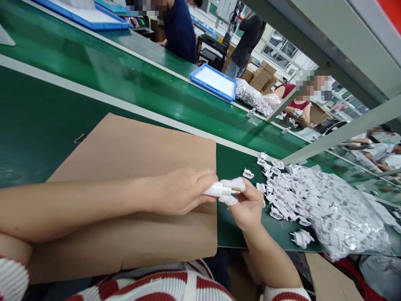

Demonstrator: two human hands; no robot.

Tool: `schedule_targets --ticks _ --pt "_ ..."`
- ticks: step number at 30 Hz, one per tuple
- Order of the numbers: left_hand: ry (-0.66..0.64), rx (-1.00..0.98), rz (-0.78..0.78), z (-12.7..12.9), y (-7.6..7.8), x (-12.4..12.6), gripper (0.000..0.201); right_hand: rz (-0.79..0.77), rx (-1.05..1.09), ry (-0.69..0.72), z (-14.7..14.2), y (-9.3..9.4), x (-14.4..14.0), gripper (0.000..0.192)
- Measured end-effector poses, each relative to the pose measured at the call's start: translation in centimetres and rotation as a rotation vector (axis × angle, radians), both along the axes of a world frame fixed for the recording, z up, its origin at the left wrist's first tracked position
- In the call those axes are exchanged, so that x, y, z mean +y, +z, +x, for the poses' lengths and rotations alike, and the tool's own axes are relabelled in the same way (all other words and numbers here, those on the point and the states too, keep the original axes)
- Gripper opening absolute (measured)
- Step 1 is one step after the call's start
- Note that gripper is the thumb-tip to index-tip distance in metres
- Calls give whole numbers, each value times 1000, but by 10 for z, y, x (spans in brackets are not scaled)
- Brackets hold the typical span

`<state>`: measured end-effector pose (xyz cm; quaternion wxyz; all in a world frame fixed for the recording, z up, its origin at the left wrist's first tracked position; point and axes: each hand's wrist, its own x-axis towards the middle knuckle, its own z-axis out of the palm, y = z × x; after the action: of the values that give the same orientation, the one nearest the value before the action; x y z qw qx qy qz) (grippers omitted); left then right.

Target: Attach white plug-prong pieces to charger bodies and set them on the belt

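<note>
Now we are watching both hands meeting above the edge of a flat brown corrugated cardboard sheet (131, 167). The left hand (183, 190) is curling its fingers tightly around a small smooth white plastic tube-shaped tool (219, 191), whose thin tip is pointing towards the right hand (247, 205). That hand, with pale rubber finger cots on its thumb and forefinger, is pinching a small white plastic piece (228, 200) just under the tool's tip; its exact shape is too hidden for us to tell. Just beside the right hand, a heap of small glossy white moulded plastic parts (291, 192) is spilling from a crinkled clear plastic bag (347, 225), with a few strays lying apart. Everything is resting on a shiny dark green conveyor belt (125, 79) with a pale stripe. Farther along, we are seeing a shallow blue plastic tray (214, 81), grey metal frame bars (341, 133), stacked cardboard boxes (263, 75) and other people working.
</note>
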<state>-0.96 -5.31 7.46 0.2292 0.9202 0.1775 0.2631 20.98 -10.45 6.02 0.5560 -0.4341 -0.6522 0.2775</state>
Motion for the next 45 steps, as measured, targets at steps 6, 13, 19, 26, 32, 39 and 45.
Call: schedule_targets --ticks 6,13,19,26,32,39,45 --pt "90 -248 -408 19 -27 20 31 -143 138 -82 -1 -5 24 21" --pt "161 -321 -487 16 -35 25 30 -95 149 -157 4 -6 28 17" --pt "152 -362 -462 19 -43 24 29 150 -115 -133 3 -2 25 12" --pt "127 -361 -567 18 -49 23 35 110 -79 -175 5 -4 26 10" --pt "122 -444 -553 22 -68 32 32 -162 179 -245 9 -21 46 24" --pt "292 -225 -227 17 -85 40 30 -410 235 -156 10 -46 68 35" --pt "226 -214 255 -4 -95 44 30 -392 236 -159 19 -51 72 31"
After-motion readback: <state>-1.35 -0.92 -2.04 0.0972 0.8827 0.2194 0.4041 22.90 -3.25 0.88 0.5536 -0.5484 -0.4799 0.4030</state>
